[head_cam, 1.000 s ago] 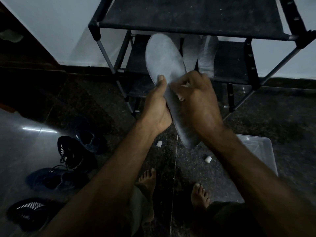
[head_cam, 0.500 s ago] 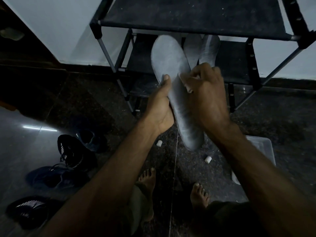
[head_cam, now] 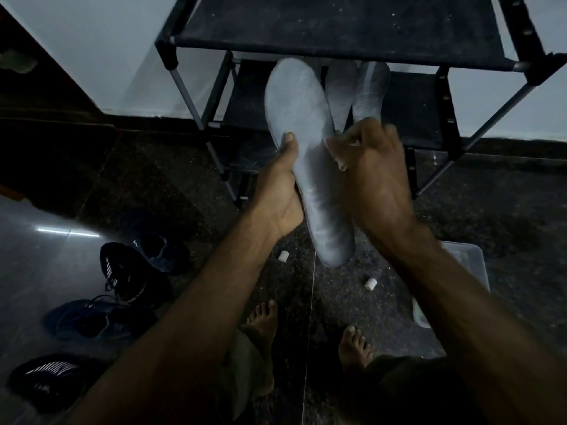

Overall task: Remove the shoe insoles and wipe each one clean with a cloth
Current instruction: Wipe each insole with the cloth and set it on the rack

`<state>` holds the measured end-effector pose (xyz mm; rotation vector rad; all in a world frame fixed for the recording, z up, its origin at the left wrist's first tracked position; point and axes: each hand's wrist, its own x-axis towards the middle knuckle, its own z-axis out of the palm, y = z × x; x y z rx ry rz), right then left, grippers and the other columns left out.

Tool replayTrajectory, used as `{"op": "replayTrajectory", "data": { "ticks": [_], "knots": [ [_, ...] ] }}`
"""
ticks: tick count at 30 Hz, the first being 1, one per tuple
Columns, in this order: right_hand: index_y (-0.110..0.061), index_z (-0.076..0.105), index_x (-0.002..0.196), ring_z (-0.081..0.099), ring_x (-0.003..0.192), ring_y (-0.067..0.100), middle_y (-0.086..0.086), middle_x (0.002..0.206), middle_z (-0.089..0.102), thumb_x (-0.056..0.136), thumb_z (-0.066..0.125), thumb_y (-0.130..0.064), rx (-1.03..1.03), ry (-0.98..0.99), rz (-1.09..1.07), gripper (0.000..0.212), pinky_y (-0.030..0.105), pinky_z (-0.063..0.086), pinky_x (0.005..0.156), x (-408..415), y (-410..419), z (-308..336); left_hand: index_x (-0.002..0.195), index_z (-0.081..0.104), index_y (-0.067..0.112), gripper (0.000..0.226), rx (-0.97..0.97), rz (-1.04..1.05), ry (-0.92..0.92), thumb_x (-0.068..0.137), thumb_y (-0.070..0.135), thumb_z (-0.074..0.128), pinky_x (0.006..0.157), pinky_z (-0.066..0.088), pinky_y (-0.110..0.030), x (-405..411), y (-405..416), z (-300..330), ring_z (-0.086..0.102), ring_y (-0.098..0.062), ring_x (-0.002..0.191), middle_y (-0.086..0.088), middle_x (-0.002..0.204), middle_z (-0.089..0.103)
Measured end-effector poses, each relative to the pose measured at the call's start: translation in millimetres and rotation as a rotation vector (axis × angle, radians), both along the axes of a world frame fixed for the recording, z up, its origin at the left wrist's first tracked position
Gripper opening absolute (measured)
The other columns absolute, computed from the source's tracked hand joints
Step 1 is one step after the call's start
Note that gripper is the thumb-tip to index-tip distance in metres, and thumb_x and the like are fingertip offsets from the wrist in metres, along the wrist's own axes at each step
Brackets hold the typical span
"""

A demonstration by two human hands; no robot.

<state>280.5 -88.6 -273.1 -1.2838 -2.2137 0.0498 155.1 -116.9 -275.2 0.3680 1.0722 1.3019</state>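
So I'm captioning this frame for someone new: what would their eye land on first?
The pale grey insole held up mid-frame, the left hand gripping its edge while the right hand presses a small cloth against it. Behind, two more insoles lean on the black shoe rack. Dark sneakers lie on the floor at left.

Left hand (head_cam: pixel 280 191): grips insole (head_cam: pixel 302 133) edge, thumb on top, forearm extended forward.
Right hand (head_cam: pixel 372 176): fingers curled against insole's right side (pale scrap pinched, identity unclear), blurred.
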Motion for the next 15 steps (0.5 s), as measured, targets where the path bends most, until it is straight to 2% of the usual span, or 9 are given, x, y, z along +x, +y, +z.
{"op": "replayTrajectory", "data": {
  "ticks": [2, 4, 6, 8, 10, 12, 13, 15],
  "knots": [
    [-0.005, 0.071, 0.089, 0.054, 0.09, 0.035, 0.016, 0.097, 0.061, 0.08, 0.069, 0.0, 0.034, -0.079, 0.026, 0.01, 0.041, 0.048, 0.072, -4.1, -11.2, -1.5, 0.122, 0.06, 0.003, 0.057, -0.017, -0.006, 0.014, 0.102, 0.049, 0.032, 0.083, 0.058, -0.035, -0.9, 0.1, -1.3, 0.067, -0.029, 0.105, -0.02, 0.115, 0.068],
    [-0.002, 0.072, 0.085, 0.056, 0.085, 0.037, 0.019, 0.09, 0.061, 0.073, 0.07, 0.009, -0.001, 0.039, 0.12, 0.016, 0.043, 0.047, 0.07, -15.4, -18.6, -1.6, 0.121, 0.061, 0.004, 0.057, -0.025, -0.013, 0.007, 0.101, 0.05, 0.034, 0.084, 0.058, -0.034, -1.3, -1.5, -2.3, 0.067, -0.027, 0.106, -0.019, 0.113, 0.069],
    [-0.004, 0.072, 0.084, 0.056, 0.083, 0.035, 0.018, 0.088, 0.061, 0.075, 0.07, 0.003, 0.022, 0.094, 0.16, 0.012, 0.041, 0.046, 0.069, -22.3, -17.5, 0.6, 0.117, 0.063, 0.005, 0.054, -0.016, -0.012, -0.009, 0.101, 0.049, 0.035, 0.088, 0.056, -0.036, -0.6, -1.9, -2.4, 0.068, -0.026, 0.104, -0.016, 0.109, 0.071],
    [-0.007, 0.072, 0.091, 0.054, 0.086, 0.032, 0.013, 0.093, 0.061, 0.084, 0.069, -0.012, 0.077, 0.001, 0.107, 0.009, 0.038, 0.046, 0.068, -18.4, -8.8, 0.9, 0.119, 0.061, 0.004, 0.055, 0.004, -0.024, -0.006, 0.102, 0.048, 0.032, 0.092, 0.054, -0.037, -0.1, -2.0, -1.9, 0.066, -0.027, 0.108, -0.018, 0.113, 0.069],
    [-0.006, 0.072, 0.096, 0.054, 0.089, 0.035, 0.015, 0.096, 0.061, 0.084, 0.068, -0.008, 0.08, -0.036, 0.025, 0.012, 0.042, 0.048, 0.071, -7.7, 0.7, -3.1, 0.125, 0.058, 0.003, 0.057, 0.016, -0.021, -0.01, 0.103, 0.048, 0.03, 0.094, 0.053, -0.039, -0.7, -1.0, -2.0, 0.064, -0.03, 0.112, -0.021, 0.119, 0.066],
    [-0.003, 0.072, 0.097, 0.054, 0.092, 0.036, 0.02, 0.097, 0.061, 0.081, 0.063, 0.004, -0.033, 0.072, -0.015, 0.019, 0.044, 0.047, 0.078, 0.0, 3.1, -3.9, 0.127, 0.058, 0.002, 0.058, 0.021, -0.005, -0.028, 0.103, 0.047, 0.031, 0.095, 0.053, -0.041, -2.9, 0.5, -1.5, 0.064, -0.031, 0.11, -0.02, 0.119, 0.066],
    [-0.003, 0.073, 0.098, 0.055, 0.092, 0.034, 0.018, 0.096, 0.061, 0.083, 0.06, 0.004, -0.121, 0.175, -0.003, 0.021, 0.039, 0.046, 0.081, 2.0, 2.4, -2.0, 0.127, 0.058, 0.002, 0.058, 0.024, -0.002, -0.036, 0.102, 0.048, 0.032, 0.095, 0.052, -0.041, -4.2, 1.5, -1.4, 0.064, -0.03, 0.109, -0.019, 0.118, 0.067],
    [-0.009, 0.075, 0.1, 0.06, 0.08, 0.02, 0.005, 0.088, 0.064, 0.091, 0.06, -0.005, -0.257, 0.416, 0.068, 0.017, 0.024, 0.046, 0.071, 4.5, 0.4, 7.2, 0.129, 0.056, 0.002, 0.06, 0.022, 0.012, -0.035, 0.102, 0.05, 0.032, 0.093, 0.053, -0.041, -6.2, 3.1, -1.6, 0.065, -0.03, 0.107, -0.018, 0.117, 0.067]
  ]
}}
